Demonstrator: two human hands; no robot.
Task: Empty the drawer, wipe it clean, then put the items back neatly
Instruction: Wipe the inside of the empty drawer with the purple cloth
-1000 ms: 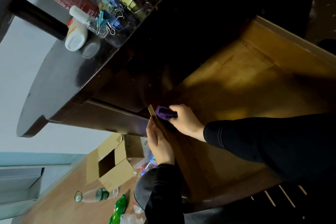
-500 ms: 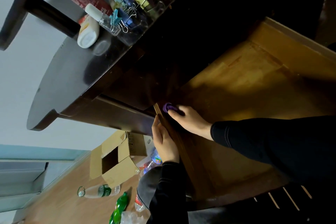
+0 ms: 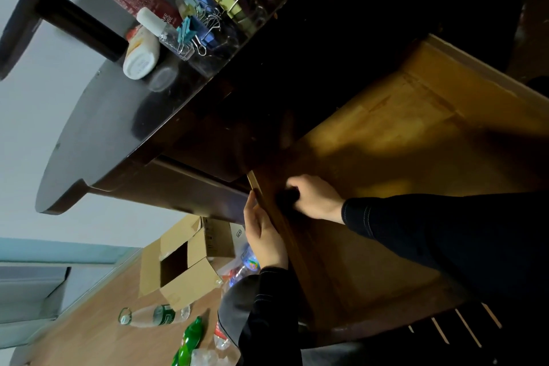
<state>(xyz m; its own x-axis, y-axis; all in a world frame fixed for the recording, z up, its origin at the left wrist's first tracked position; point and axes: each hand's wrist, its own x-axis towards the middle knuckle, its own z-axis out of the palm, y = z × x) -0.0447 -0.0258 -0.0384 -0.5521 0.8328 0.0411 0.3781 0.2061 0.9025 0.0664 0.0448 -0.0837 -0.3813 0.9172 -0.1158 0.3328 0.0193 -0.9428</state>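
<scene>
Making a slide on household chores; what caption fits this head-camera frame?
Right hand wipes the emptied wooden drawer while the left hand steadies its side.

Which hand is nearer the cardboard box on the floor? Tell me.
Left. The left hand rests along the side wall of the drawer, on the same side as the box. The right hand is inside the drawer, its grip on a cloth, farther off.

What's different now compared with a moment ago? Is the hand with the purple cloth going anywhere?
The right hand has pushed the cloth deeper into the drawer corner under the desk; the purple is now lost in shadow. The left hand still rests on the drawer's side edge. The clips and bottles on the desk haven't moved.
</scene>
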